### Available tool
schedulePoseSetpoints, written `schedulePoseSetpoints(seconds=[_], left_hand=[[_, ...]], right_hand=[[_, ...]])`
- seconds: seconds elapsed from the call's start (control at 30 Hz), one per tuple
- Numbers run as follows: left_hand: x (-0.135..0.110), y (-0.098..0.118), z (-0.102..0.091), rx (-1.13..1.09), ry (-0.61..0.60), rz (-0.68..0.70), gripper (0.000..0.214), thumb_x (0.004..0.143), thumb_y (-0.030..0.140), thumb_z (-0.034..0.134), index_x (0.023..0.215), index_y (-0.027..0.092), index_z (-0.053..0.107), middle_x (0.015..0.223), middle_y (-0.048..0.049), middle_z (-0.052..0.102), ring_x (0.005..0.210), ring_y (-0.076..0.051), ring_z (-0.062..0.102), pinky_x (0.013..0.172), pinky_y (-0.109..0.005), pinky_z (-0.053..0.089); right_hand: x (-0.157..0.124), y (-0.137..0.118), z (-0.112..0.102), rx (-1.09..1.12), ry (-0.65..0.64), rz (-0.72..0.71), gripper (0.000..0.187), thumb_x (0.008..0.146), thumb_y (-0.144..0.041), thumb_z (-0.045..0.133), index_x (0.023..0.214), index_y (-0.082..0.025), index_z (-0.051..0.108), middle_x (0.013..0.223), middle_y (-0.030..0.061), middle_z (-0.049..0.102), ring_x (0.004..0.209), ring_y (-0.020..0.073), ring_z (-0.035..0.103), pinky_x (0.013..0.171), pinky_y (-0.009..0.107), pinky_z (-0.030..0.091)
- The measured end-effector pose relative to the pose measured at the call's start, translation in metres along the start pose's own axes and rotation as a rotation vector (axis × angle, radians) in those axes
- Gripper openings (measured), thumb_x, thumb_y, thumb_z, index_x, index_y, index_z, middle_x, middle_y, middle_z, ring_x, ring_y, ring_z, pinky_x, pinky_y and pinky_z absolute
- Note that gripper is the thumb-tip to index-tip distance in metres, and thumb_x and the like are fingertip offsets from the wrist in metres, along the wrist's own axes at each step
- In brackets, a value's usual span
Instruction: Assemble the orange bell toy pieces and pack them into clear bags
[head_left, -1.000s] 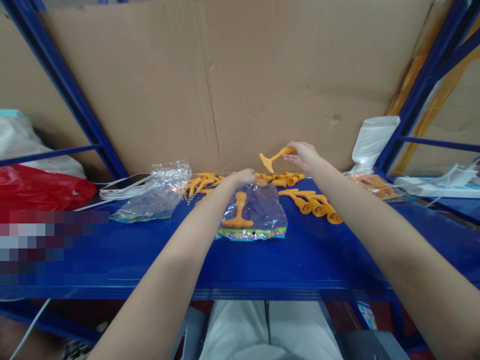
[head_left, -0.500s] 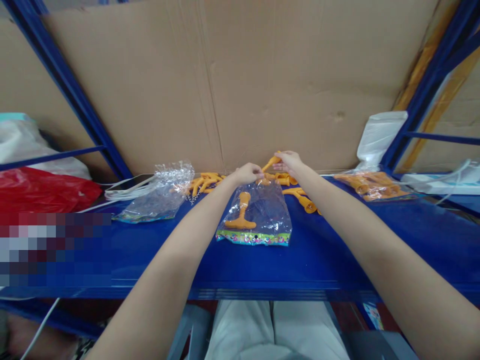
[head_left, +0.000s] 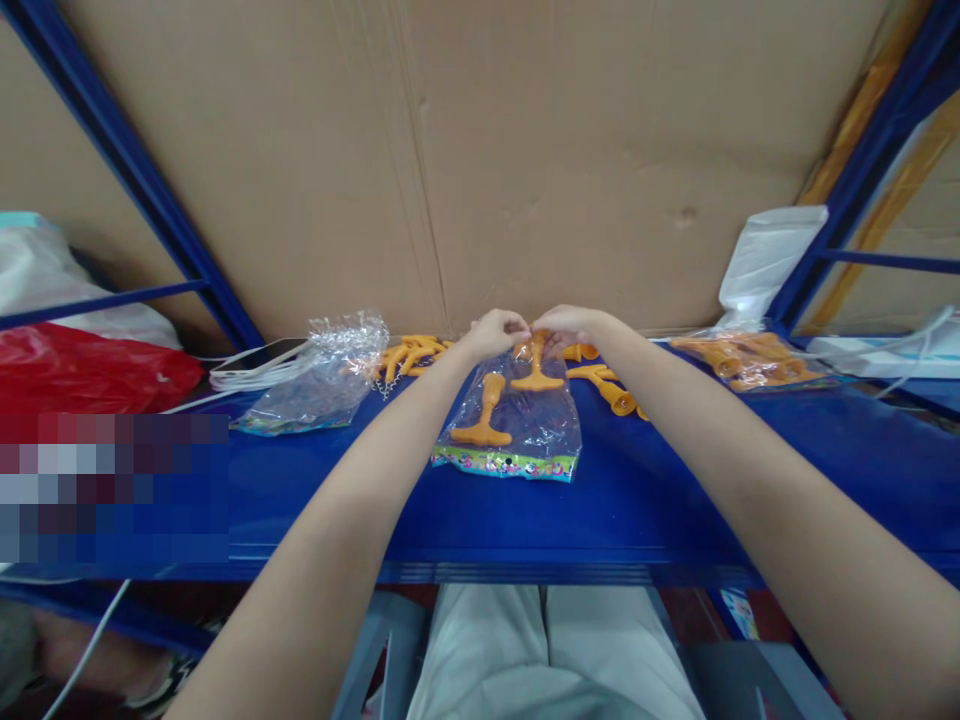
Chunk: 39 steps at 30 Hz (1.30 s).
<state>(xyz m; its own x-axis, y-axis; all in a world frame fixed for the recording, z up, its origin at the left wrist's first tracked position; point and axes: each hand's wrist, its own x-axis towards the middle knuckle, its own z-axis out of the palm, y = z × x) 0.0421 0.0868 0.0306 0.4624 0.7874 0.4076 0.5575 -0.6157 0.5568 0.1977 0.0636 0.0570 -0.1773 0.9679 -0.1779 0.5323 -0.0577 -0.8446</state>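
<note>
A clear plastic bag (head_left: 536, 425) with a colourful printed strip lies on the blue shelf, its mouth away from me. Inside it rests an orange T-shaped plastic piece (head_left: 489, 412), crossbar towards me. My left hand (head_left: 501, 332) pinches the bag's far edge. Beside it, my right hand (head_left: 566, 325) has its fingers round the stem of a second orange T-shaped piece (head_left: 538, 372), whose crossbar is down in the bag. The fingertips of both hands nearly meet and are partly hidden.
Several orange pieces (head_left: 412, 355) with metal spirals lie at the left, behind a crumpled clear bag (head_left: 307, 395). More orange pieces (head_left: 611, 390) lie right of my hands. A filled bag (head_left: 750, 360) is farther right. Blue posts (head_left: 142, 180) and cardboard (head_left: 562, 150) frame the shelf.
My right hand has brought the second orange piece down and left into the bag's mouth, turning its crossbar towards me. My left hand has stayed at the bag's edge.
</note>
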Motion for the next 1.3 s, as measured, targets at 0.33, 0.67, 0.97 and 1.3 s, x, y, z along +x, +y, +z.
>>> schedulePoseSetpoints(seconds=[0.33,0.67,0.97,1.3], left_hand=[[-0.048,0.036,-0.022,0.432,0.168,0.150,0.037,0.081,0.036,0.050,0.113,0.019,0.053,0.122,-0.0093,0.055,0.117,-0.026,0.045,0.099,-0.047,0.030],[-0.138,0.023,0.012,0.443,-0.128,0.120,0.052,0.092,0.048,0.019,0.133,0.020,0.035,0.149,-0.0101,0.030,0.139,-0.025,0.021,0.111,-0.051,0.018],[-0.131,0.033,0.024,0.494,-0.078,-0.061,0.052,0.094,0.043,0.016,0.135,0.019,0.035,0.151,-0.0088,0.025,0.141,-0.023,0.018,0.112,-0.053,0.010],[-0.128,0.030,0.029,0.480,-0.042,-0.088,0.051,0.094,0.042,0.016,0.132,0.017,0.039,0.147,-0.0098,0.033,0.139,-0.023,0.023,0.112,-0.052,0.012]], right_hand=[[0.010,0.000,-0.001,-0.190,-0.207,0.074,0.015,0.079,-0.024,0.062,0.088,-0.012,0.064,0.069,0.0081,0.068,0.068,0.0182,0.067,0.069,0.029,0.055],[0.005,0.004,0.004,-0.218,-0.337,0.140,0.009,0.081,-0.021,0.058,0.085,-0.013,0.058,0.074,0.0058,0.068,0.074,0.0164,0.066,0.078,0.031,0.052],[0.010,0.001,0.007,-0.214,-0.233,0.129,0.008,0.076,-0.019,0.066,0.075,-0.012,0.063,0.072,0.0073,0.068,0.066,0.0164,0.065,0.069,0.030,0.051],[0.007,-0.002,0.014,-0.348,-0.184,0.067,0.008,0.073,-0.018,0.067,0.072,-0.012,0.063,0.070,0.0086,0.067,0.073,0.0209,0.066,0.067,0.032,0.052]])
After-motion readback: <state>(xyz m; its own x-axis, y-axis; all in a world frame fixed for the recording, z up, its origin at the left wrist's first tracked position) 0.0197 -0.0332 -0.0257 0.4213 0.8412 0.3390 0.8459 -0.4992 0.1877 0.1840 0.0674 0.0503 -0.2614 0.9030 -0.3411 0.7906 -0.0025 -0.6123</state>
